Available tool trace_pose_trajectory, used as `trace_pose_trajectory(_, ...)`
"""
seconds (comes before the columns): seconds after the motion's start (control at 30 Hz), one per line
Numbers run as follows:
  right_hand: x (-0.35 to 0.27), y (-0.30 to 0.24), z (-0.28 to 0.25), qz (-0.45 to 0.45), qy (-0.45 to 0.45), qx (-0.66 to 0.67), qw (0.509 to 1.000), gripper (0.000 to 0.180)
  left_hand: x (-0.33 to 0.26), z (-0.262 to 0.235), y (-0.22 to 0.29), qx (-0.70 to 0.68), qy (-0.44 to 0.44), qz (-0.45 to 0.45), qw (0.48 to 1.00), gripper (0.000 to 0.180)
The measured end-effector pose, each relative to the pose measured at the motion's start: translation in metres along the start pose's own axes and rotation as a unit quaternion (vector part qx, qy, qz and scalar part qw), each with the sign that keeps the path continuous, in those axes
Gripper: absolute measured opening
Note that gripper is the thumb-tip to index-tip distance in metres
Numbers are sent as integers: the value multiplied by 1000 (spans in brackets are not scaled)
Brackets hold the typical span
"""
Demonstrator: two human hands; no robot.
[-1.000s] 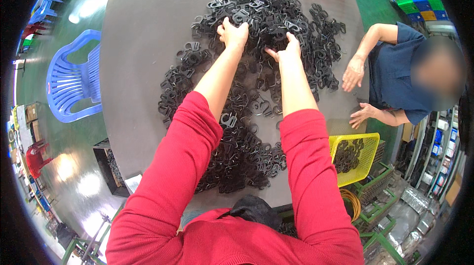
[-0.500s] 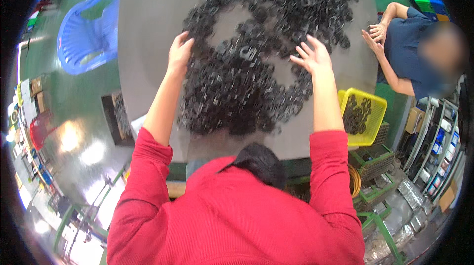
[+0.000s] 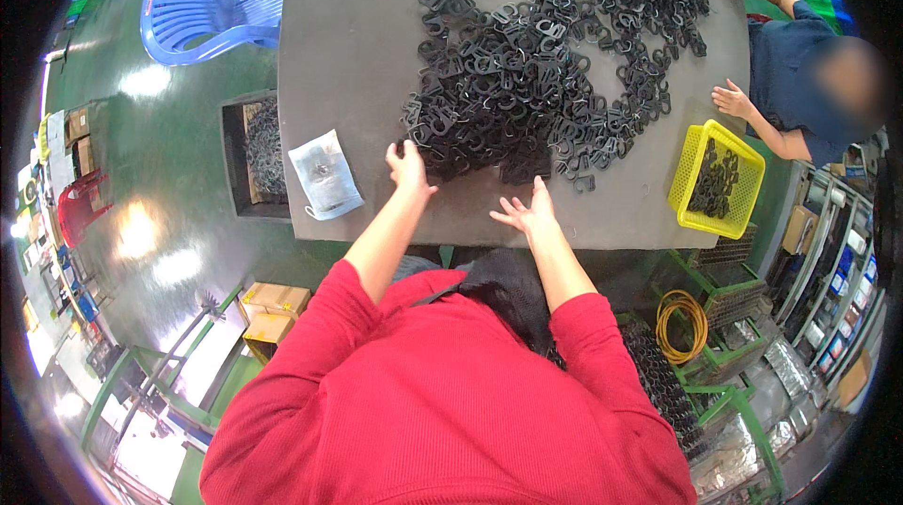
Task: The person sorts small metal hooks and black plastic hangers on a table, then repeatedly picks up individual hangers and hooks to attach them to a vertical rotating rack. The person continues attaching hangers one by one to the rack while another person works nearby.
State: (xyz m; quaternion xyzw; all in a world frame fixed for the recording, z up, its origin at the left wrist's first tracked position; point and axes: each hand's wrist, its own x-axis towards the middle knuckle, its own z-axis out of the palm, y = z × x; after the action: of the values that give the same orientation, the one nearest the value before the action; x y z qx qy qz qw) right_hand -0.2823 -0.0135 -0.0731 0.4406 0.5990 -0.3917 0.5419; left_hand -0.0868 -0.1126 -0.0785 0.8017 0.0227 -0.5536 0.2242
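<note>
A large pile of small black ring-shaped plastic pieces, like buckles (image 3: pixel 508 72), spreads over the grey table (image 3: pixel 348 54). My left hand (image 3: pixel 409 169) is at the pile's near left edge, fingertips at the outermost pieces, fingers apart. Just below the near edge of the heap, my right hand (image 3: pixel 530 213) is spread and holds nothing. The pieces by its raised fingers are close, but I cannot tell whether they touch.
A yellow basket (image 3: pixel 717 227) with black pieces stands at the table's right corner. A light blue face mask (image 3: pixel 324 174) lies at left. A co-worker (image 3: pixel 790 82) in dark blue sits at right, hands by the table edge. A blue chair (image 3: pixel 202 7) stands far left.
Both my hands have come back toward me, from the pile's sides to its near edge, and closer together. The co-worker's hands have moved apart. The view has shifted.
</note>
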Motion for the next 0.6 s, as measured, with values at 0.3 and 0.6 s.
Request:
trace_pose_trajectory(0.3, -9, -55, 100, -13, -235, 68, 970, 73, -28, 91, 19, -121, 61, -9, 991, 70)
trace_pose_trajectory(0.6, -22, -148, 173, -31, -272, 154, 949, 65, -53, 191, 93, -196, 2, 22, 980, 64)
